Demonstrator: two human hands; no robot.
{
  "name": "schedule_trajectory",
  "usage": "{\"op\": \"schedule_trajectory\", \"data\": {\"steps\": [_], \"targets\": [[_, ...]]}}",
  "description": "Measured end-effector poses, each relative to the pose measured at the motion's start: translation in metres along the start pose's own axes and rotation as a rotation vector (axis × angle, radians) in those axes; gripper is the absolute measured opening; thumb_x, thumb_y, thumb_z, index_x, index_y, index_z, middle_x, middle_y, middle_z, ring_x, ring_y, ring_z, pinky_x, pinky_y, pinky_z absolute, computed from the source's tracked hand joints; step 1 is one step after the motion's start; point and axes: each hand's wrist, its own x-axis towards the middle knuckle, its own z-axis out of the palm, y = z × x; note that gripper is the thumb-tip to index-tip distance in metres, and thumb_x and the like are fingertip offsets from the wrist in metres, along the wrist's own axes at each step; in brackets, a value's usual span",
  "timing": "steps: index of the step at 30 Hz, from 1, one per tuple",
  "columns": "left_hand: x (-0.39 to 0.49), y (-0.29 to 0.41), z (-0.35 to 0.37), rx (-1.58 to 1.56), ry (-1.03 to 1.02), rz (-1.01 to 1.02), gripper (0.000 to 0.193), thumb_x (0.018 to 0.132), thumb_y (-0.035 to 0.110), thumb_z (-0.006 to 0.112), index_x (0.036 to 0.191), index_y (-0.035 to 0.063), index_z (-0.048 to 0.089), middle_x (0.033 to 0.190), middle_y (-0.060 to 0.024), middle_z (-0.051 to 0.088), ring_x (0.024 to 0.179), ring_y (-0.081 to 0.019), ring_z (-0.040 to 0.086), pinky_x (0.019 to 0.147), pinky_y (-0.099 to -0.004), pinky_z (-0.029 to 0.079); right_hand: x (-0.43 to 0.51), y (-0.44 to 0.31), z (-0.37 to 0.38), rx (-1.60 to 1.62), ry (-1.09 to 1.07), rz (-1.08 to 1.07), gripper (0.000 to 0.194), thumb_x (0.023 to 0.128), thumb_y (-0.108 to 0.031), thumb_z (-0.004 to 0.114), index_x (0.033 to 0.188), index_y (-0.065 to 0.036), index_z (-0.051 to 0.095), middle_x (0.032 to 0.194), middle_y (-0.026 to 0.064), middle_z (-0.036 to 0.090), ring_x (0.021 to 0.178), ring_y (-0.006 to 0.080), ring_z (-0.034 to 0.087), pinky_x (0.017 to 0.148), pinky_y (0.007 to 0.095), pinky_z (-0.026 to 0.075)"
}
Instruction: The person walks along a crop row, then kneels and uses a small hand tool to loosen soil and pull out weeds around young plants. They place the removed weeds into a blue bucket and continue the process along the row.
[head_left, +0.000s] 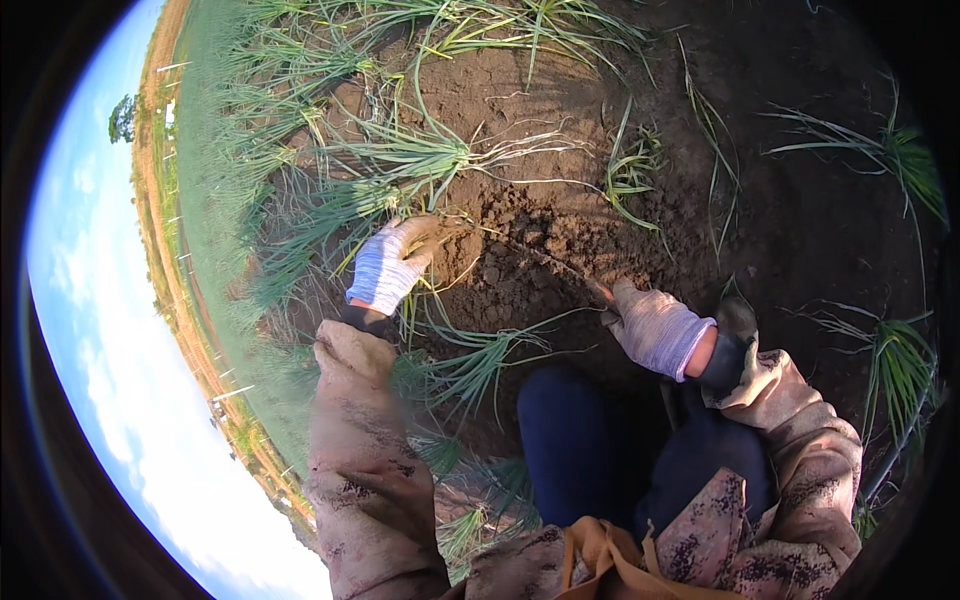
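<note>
My left hand (397, 255), in a white-and-grey knit glove with soiled fingers, reaches down to the base of green onion-like plants (360, 199). Its fingertips touch the soil and thin yellowish stems there; whether they grip anything is hidden. My right hand (652, 322), in a matching soiled glove, is closed around the reddish handle of a slender hand tool (559, 264). The tool's thin, dirt-covered shaft points toward my left fingertips, and its far end meets loose, crumbled soil (517, 277). Just beyond, a plant with long pale roots (465, 156) lies on its side on the ground.
More long-leaved plants (487, 356) stand close before my knees (570, 442). Wilted leaves (634, 169) lie on the brown soil (555, 82). At the right grow further clumps (900, 360), near a dark hose or pipe (896, 450). A wide green field (202, 150) stretches leftward.
</note>
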Motion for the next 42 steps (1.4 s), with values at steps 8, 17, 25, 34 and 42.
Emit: {"op": "schedule_trajectory", "data": {"steps": [8,17,25,34,42], "targets": [[0.033,0.047,0.052,0.262,-0.442,0.009,0.054,0.083,0.015,0.065,0.134,0.0173,0.046,0.129,-0.0151,0.056,0.107,-0.0343,0.06,0.088,-0.0384,0.052,-0.006,0.012,-0.001,0.068,-0.014,0.107,0.029,0.09,-0.027,0.059,0.102,-0.001,0.056,0.081,0.0253,0.064,0.08,0.0423,0.064,0.07,0.0479,0.051],[-0.02,0.028,-0.008,0.116,-0.281,-0.164,0.035,0.079,0.028,0.068,0.109,0.0092,0.064,0.101,-0.0173,0.066,0.095,-0.0371,0.063,0.08,-0.041,0.051,-0.014,0.02,0.0,0.123,0.016,0.067,0.03,0.09,-0.03,0.06,0.098,-0.002,0.053,0.077,0.0257,0.064,0.076,0.044,0.064,0.067,0.0503,0.051],[-0.206,-0.079,-0.14,-0.916,0.28,-0.658,0.031,0.08,0.003,0.069,0.111,-0.0001,0.063,0.092,-0.0057,0.068,0.079,-0.0174,0.065,0.069,-0.0257,0.052,-0.006,0.021,0.01,0.056,0.117,-0.034,0.03,0.088,-0.025,0.063,0.098,-0.001,0.05,0.075,0.0264,0.062,0.076,0.0439,0.063,0.064,0.0481,0.051],[-0.189,-0.144,-0.11,0.348,0.382,-0.701,0.029,0.075,0.013,0.073,0.097,-0.0043,0.067,0.112,-0.0154,0.061,0.097,-0.0214,0.061,0.082,-0.0302,0.049,-0.006,0.0,0.005,0.052,0.099,-0.063,0.03,0.088,-0.021,0.063,0.106,-0.001,0.051,0.078,0.0263,0.063,0.079,0.0424,0.064,0.064,0.0459,0.051],[-0.021,-0.041,-0.005,0.423,-0.268,-0.351,0.062,0.083,0.011,0.061,0.14,0.0207,0.039,0.147,-0.0215,0.035,0.104,-0.0387,0.061,0.087,-0.0418,0.052,0.007,-0.014,0.006,-0.01,0.077,-0.105,0.029,0.088,-0.024,0.062,0.1,0.0,0.05,0.074,0.0247,0.062,0.075,0.0413,0.064,0.061,0.0469,0.051]]}}
